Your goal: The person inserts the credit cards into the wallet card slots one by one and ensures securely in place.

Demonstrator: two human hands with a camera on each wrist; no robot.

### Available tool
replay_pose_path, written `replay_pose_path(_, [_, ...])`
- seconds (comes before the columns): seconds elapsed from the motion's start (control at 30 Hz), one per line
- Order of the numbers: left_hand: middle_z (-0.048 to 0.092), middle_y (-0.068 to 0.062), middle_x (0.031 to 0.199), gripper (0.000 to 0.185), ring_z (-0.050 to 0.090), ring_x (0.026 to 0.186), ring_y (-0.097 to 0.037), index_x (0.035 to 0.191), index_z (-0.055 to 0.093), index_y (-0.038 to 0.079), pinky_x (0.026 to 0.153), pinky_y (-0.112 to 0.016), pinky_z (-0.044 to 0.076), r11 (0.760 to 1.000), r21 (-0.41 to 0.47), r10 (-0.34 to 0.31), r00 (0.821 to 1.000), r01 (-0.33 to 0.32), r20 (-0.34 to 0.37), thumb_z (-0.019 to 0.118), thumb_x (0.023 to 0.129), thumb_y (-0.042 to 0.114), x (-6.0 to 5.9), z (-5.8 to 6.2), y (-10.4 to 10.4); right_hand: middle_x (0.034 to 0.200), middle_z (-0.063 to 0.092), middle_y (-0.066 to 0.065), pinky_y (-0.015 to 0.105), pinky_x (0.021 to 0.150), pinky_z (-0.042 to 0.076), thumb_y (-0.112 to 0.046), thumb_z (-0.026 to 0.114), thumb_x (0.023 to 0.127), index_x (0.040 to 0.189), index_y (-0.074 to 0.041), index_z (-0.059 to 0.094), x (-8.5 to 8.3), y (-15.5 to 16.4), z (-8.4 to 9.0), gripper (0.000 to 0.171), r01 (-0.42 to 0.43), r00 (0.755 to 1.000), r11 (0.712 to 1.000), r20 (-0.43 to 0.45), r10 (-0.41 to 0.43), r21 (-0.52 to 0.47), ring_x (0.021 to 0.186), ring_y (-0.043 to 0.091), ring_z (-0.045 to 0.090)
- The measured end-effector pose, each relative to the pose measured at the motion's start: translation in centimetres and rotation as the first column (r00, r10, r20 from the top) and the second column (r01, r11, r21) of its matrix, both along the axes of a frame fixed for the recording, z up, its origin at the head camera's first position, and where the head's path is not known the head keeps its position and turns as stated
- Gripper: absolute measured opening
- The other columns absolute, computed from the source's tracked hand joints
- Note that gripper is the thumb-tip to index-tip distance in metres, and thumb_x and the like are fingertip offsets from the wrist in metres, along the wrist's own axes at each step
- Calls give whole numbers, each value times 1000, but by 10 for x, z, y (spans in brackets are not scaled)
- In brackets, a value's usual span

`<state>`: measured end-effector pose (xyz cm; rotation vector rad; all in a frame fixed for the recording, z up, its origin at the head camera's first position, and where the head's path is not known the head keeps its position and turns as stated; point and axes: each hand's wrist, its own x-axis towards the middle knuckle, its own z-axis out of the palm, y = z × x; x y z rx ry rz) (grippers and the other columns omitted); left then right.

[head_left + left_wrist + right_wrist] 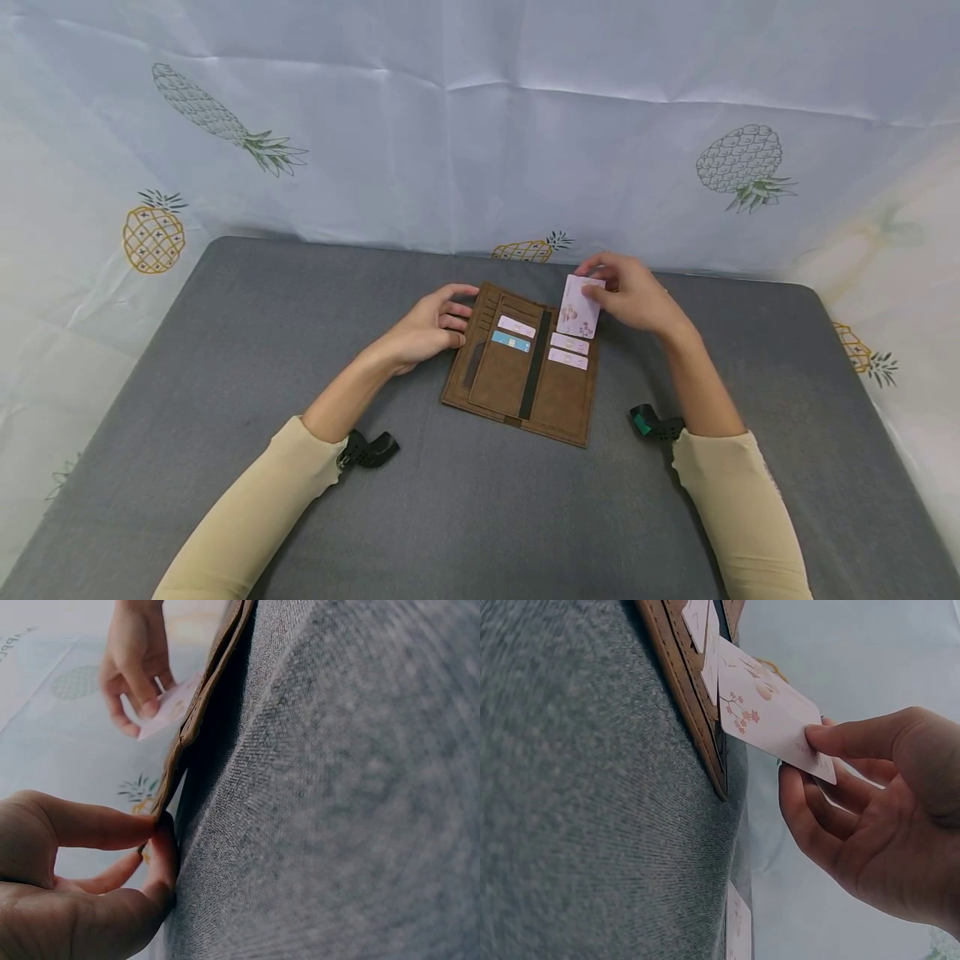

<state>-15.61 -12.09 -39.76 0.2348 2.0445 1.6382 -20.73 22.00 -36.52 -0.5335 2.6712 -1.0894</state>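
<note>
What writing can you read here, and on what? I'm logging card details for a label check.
No text is readable.
Pink card in the right hand: flower print, faint writing too blurred.
Cards in the wallet: markings too small.
Backdrop cloth: pineapple drawings only.

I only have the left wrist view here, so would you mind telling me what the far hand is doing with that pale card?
Observer: The right hand pinches a pink card at the top right slot of the open brown wallet; its lower edge is at the slot.
Operator: Thank you. Are other cards in the wallet?
Observer: Yes, four more show in the head view: two under the pink card, and two on the left panel, one of them blue.
Operator: And where exactly is my hand holding?
Observer: The left hand grips the wallet's left edge near its far corner; the wallet lies flat on the grey table.
</note>
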Motion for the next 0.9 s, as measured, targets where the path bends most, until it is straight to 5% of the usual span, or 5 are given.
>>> replay_pose_path(0.37, [47, -23, 157, 81, 59, 129, -34, 168, 35, 16, 101, -40, 57, 1000, -4, 0, 1000, 0, 0, 55, 98, -17, 1, 2, 1, 112, 74, 25, 26, 65, 43, 0, 63, 106, 128, 2, 69, 1, -3, -3, 23, -16, 998, 1000, -55, 15, -18, 71, 12, 52])
replay_pose_path(0.67, [47, -23, 157, 80, 58, 127, -33, 168, 35, 16, 99, -39, 57, 1000, -5, -1, 1000, 1, -4, 55, 98, -17, 0, 0, 1, 87, 65, 14, 28, 61, 40, -4, 62, 107, 132, 2, 67, 1, -6, -6, 26, -9, 1000, 1000, -5, 9, 3, 64, 10, 45])
replay_pose_path(0.9, [47, -23, 157, 81, 57, 129, -34, 169, 35, 15, 100, -39, 57, 1000, -4, 3, 1000, -3, -5, 55, 98, -17, 1, 0, 1, 107, 76, 27, 26, 66, 51, -6, 63, 107, 133, 7, 63, -2, -4, -5, 29, 13, 996, 999, 84, -17, 50, 72, 11, 61])
